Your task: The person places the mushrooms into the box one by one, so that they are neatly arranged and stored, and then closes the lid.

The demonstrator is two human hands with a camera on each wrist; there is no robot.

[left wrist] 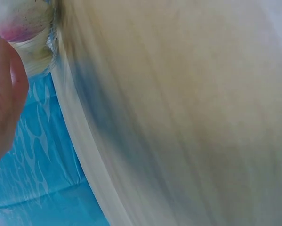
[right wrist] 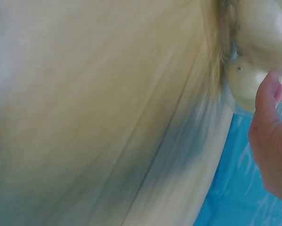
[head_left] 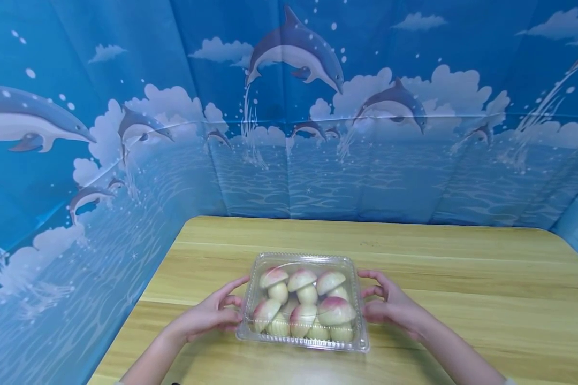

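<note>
A clear plastic clamshell box (head_left: 302, 345) with its lid down lies in front of me on the table in the head view. Through the lid show several cream mushroom-shaped pieces (head_left: 306, 295) with pink-tinged caps, in two rows. My left hand (head_left: 209, 314) grips the box's left side, thumb near the front and index finger farther back. On the opposite side my right hand (head_left: 397, 307) holds the box with bent fingers. Each wrist view catches only part of a hand: the left (left wrist: 4, 94) and the right (right wrist: 272, 132), both beside the box.
The wood-grain table (head_left: 462, 278) extends around the box, farther to the right than to the left. A blue curtain (head_left: 390, 176) printed with dolphins and waves hangs behind the table and along its left side.
</note>
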